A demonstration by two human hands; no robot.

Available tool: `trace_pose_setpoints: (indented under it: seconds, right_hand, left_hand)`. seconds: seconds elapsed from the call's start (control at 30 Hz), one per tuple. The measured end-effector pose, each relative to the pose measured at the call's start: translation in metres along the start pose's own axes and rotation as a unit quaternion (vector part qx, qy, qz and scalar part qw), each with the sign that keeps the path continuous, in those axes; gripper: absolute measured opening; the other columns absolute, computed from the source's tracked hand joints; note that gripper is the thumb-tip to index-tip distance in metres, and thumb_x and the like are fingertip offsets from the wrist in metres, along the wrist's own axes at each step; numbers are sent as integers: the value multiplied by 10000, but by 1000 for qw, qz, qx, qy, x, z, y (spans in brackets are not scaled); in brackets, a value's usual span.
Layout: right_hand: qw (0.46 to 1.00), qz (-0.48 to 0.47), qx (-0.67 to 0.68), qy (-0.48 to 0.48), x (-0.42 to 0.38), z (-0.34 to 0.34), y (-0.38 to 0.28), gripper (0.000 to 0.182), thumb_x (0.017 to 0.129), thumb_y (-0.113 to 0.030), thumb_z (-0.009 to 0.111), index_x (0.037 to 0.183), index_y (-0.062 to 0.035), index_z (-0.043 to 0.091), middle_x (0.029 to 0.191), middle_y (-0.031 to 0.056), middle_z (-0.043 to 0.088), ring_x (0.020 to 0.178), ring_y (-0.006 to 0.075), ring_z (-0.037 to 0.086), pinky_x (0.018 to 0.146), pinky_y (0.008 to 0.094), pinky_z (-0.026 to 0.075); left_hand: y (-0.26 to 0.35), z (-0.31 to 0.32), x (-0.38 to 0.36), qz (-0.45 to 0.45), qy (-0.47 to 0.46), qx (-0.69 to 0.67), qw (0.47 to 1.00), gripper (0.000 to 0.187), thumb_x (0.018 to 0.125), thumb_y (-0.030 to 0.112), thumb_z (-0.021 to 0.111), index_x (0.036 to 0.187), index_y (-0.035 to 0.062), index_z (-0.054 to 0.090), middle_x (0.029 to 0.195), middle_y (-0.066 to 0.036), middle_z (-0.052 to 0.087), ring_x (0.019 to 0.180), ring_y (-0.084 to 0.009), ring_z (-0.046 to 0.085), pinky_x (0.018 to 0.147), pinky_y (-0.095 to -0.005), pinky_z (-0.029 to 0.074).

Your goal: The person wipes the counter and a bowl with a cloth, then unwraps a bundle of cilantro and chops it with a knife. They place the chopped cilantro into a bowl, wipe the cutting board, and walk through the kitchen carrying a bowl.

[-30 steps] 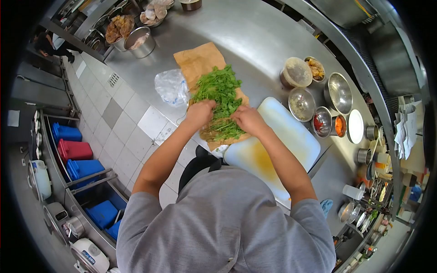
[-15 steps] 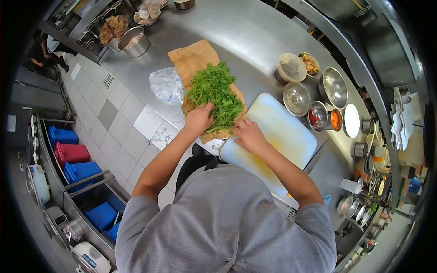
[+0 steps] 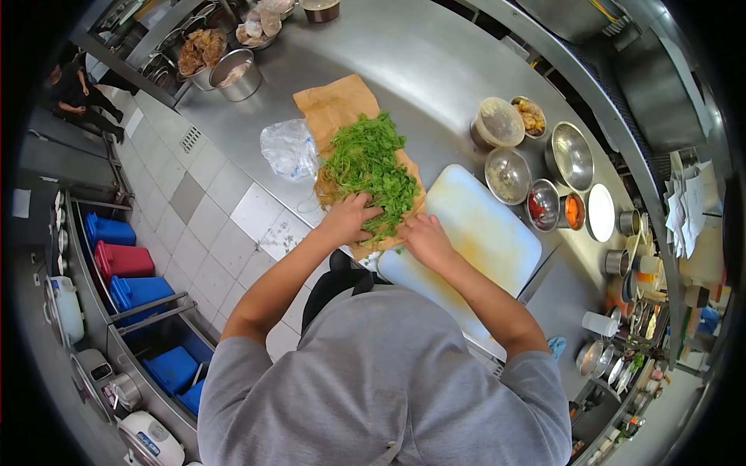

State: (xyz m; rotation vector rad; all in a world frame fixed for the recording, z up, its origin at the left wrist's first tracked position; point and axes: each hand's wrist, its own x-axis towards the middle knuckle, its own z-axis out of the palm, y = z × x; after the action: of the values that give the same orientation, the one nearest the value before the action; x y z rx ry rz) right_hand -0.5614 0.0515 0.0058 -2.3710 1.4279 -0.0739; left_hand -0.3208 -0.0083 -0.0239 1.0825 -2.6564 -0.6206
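A heap of leafy green herbs (image 3: 371, 159) lies on brown paper (image 3: 336, 97) on the steel counter. My left hand (image 3: 351, 218) rests on the lower left of the heap, its fingers spread over the stems. At the paper's lower right edge is my right hand (image 3: 424, 239), fingers bent together; what they hold, if anything, is too small to make out. A white cutting board (image 3: 486, 225), stained yellow, lies just right of the paper. Left of the herbs sits a crumpled clear plastic bag (image 3: 289, 149).
Metal bowls (image 3: 571, 155), a lidded tub (image 3: 498, 123) and a white plate (image 3: 600, 212) stand at the right. Pots with meat (image 3: 235, 75) are at the upper left. Another person (image 3: 81, 95) stands far left. Blue bins (image 3: 109, 231) line the left side.
My left hand has shifted slightly right and down over the stems, its fingers more spread. My right hand's fingers have drawn together at the paper's edge. The person far left shows more fully.
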Motion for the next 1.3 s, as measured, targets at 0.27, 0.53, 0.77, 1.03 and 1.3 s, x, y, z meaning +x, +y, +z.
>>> trace_pose_setpoints:
  seconds: [0.27,0.53,0.77,1.03,1.3]
  right_hand:
    - [983,-132,25,122,7,-8,0,80,849,-152,608,890,-117,668,1070,50,632,1080,238,555,902,403,402]
    - [989,-27,144,24,65,-6,20,130,925,-221,600,962,-97,597,923,84,641,908,347,647,724,483,474]
    - [989,-30,6,148,85,-12,17,222,804,-223,699,1009,-145,665,1019,56,594,1135,265,546,940,452,414]
    - [977,-136,-57,153,56,18,17,159,842,-150,586,964,-140,687,1066,28,626,1106,217,552,968,411,364]
    - [991,-71,103,-43,71,13,28,161,831,-166,675,982,-115,688,973,24,649,1004,250,595,952,395,398]
  left_hand:
    - [33,4,-25,-12,21,49,998,532,790,430,738,1202,100,667,1226,-97,577,1075,-297,545,912,-382,437]
    - [19,14,-16,-145,133,-170,966,422,825,128,673,1224,21,589,1085,-193,635,971,-356,634,830,-447,499]
    - [7,8,-10,-247,100,-173,948,444,825,10,582,1263,71,542,1025,-212,622,915,-391,632,772,-478,506]
    - [14,17,-8,-160,141,58,975,252,781,124,696,1030,97,668,1038,-109,610,1014,-301,552,820,-416,440]
    - [31,27,-13,-124,70,74,987,330,751,194,745,1046,89,641,992,-91,655,987,-277,570,854,-428,404]
